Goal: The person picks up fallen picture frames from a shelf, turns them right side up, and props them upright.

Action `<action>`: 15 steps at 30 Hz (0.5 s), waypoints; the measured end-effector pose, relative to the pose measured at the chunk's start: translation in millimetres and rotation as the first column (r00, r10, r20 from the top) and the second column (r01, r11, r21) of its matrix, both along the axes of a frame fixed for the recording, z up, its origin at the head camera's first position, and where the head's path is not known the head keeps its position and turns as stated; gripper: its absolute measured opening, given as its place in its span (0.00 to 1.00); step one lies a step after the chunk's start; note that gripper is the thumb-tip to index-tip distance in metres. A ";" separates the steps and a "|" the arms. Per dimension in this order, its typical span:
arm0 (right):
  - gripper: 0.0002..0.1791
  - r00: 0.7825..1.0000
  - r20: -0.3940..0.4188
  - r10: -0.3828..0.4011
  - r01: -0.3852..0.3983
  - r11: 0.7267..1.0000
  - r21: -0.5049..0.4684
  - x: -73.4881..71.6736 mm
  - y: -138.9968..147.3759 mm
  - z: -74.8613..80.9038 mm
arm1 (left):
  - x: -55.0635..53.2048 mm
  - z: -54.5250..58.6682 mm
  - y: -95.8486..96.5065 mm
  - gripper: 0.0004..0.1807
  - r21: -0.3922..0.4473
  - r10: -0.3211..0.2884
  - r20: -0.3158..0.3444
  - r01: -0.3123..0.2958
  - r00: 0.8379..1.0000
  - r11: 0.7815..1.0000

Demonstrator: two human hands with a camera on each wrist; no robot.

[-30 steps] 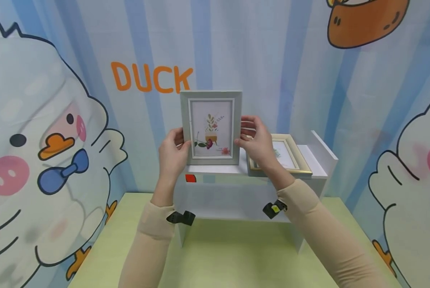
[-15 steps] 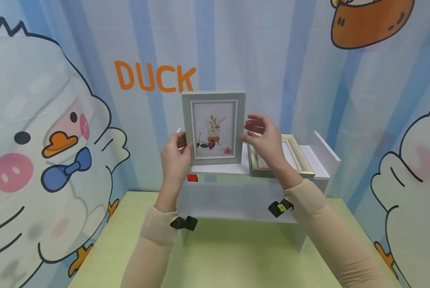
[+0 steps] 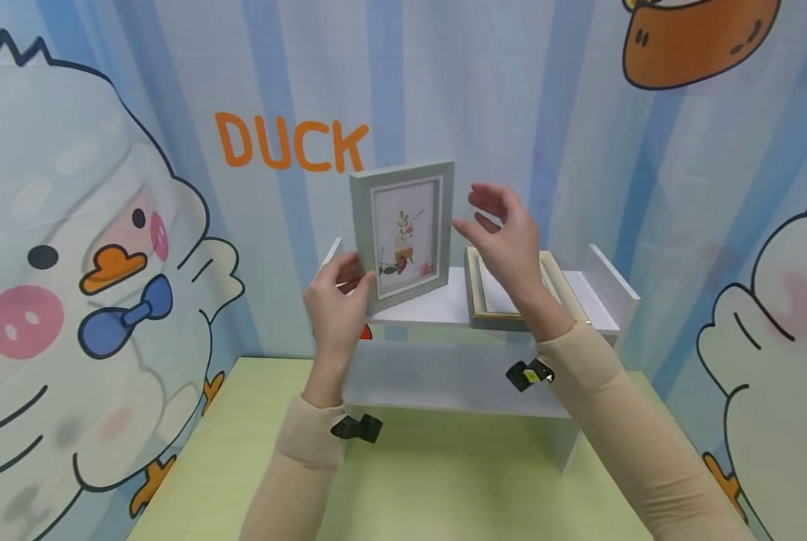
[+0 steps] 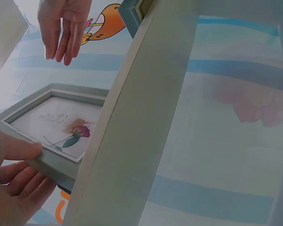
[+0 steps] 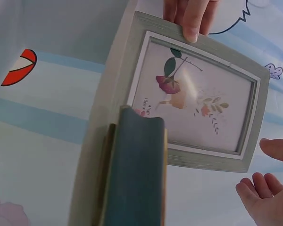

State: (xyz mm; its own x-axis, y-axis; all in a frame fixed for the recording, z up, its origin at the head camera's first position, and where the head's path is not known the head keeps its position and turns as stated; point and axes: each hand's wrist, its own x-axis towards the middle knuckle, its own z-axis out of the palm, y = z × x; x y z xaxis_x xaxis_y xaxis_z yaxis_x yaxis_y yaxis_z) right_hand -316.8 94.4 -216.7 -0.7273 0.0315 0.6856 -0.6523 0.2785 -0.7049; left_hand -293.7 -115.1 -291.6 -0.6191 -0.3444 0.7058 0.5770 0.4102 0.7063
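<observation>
The person I'm watching wears plain beige; the right sleeve [image 3: 647,451] runs down to a broad right cuff [image 3: 582,358], and past that cuff the right hand [image 3: 512,233] is bare. At the right cuff's inner edge sits a small, blocky black right wrist camera [image 3: 520,376] bearing a bright yellow-green patch [image 3: 530,375]. Well back from the right cuff, the cloth gathers in creases. Across from it, toward the person's left, the matching left sleeve [image 3: 291,481] carries an angular black left wrist camera [image 3: 370,428].
</observation>
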 end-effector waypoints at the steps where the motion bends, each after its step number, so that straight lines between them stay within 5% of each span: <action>1: 0.27 1.000 -0.008 -0.001 0.001 1.000 0.002 0.5 -0.7 1.5 | 0.1 -0.7 0.9 0.17 0.013 -0.008 -0.018 0.008 1.000 1.000; 6: 0.27 0.999 -0.042 -0.001 0.002 1.000 0.017 2.1 -2.2 7.6 | 1.4 -4.5 7.5 0.16 0.041 -0.034 -0.073 0.037 0.997 0.998; 15: 0.27 0.996 -0.082 0.025 -0.020 0.998 0.062 3.3 -6.8 15.1 | 4.0 -8.4 27.1 0.15 0.046 0.007 -0.134 -0.001 0.991 0.999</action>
State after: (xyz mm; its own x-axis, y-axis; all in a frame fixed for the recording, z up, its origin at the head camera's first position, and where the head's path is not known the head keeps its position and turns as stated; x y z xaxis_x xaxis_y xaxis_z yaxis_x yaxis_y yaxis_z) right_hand -313.5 87.5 -201.7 -0.6683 -0.0281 0.7434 -0.7142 0.3038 -0.6306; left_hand -289.8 -88.0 -300.0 -0.5189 -0.3807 0.7654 0.6659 0.3814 0.6412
